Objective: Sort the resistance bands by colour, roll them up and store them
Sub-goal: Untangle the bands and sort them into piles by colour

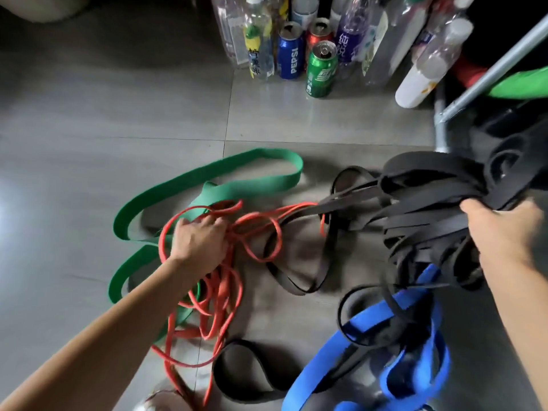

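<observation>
A tangle of resistance bands lies on the grey tiled floor. My left hand (199, 238) is closed on the thin red bands (221, 295), which loop around it and trail toward me. Under and left of them lies a wide green band (243, 173). My right hand (501, 229) grips a thick bunch of black bands (427, 203) lifted off the floor at the right. One red band stretches taut into the black bunch. A wide blue band (415, 351) hangs tangled below the black ones. A separate wide black loop (240, 372) lies flat near me.
Several cans and plastic bottles stand at the back, among them a green can (321, 69) and a blue can (290, 51). A metal frame leg (441, 129) rises at the right, with dark gear, a green item (522, 83) and something red behind it.
</observation>
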`<state>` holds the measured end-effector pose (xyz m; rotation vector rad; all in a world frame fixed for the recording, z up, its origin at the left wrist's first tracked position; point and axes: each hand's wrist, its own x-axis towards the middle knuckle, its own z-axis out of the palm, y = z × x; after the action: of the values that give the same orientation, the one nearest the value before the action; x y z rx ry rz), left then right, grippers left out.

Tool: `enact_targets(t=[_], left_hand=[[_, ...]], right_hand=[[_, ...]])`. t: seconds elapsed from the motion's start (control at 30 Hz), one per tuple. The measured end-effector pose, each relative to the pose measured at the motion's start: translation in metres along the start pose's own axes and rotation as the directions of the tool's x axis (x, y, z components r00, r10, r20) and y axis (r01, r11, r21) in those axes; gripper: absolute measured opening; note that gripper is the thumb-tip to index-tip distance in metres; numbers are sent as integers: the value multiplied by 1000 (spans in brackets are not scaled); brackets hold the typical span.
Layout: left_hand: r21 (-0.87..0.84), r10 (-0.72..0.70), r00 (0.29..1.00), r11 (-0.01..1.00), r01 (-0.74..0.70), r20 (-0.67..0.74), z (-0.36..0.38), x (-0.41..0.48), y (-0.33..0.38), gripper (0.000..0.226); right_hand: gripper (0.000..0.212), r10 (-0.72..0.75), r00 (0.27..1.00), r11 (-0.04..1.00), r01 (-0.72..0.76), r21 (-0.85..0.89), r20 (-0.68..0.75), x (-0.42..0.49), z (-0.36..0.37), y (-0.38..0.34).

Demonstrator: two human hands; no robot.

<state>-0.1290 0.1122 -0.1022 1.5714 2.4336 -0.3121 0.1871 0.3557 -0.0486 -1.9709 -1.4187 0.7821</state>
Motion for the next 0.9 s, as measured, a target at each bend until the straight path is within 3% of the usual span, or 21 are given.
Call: enact_targets(t=[0.07,0.13,0.2,0.3,0.4,0.53,0.67,0.73,0.83,0.9], left_hand=[[-71,110,989,990,-118,-103,2,24,26,33],[-242,126,992,962,-128,-23,8,51,52,34],[-335,35,985,942,25,170,18,67,72,47],[-252,-108,948,950,187,298,33,70,80,61],[-146,-120,935,973,177,333,47,52,69,52],[-137,-238,929,949,285,282,54,30,29,28],[137,-369,904,928,346,217,44,13,-25,25],[203,-478,852,875,440,214,53,-3,-66,23],[97,-624,743,777,621,242,83,-31,-133,38],[82,-656,724,751,656,213,82,-46,-148,41]], right_hand=[[29,17,999,998,-14,-67,40,-8,2,0],[22,1,998,985,11,-171,69,-14,5,1],[23,-23,993,974,48,-223,113,-19,10,2],[27,-25,984,969,66,-236,174,-22,12,3],[28,16,980,972,32,-234,199,-26,13,3],[17,39,980,974,6,-226,196,-22,12,8],[15,16,972,971,40,-236,233,-27,14,0],[13,5,966,960,68,-273,258,-33,17,-6],[17,-1,974,960,64,-273,226,-36,19,-14],[19,1,981,965,49,-256,193,-37,19,-19]])
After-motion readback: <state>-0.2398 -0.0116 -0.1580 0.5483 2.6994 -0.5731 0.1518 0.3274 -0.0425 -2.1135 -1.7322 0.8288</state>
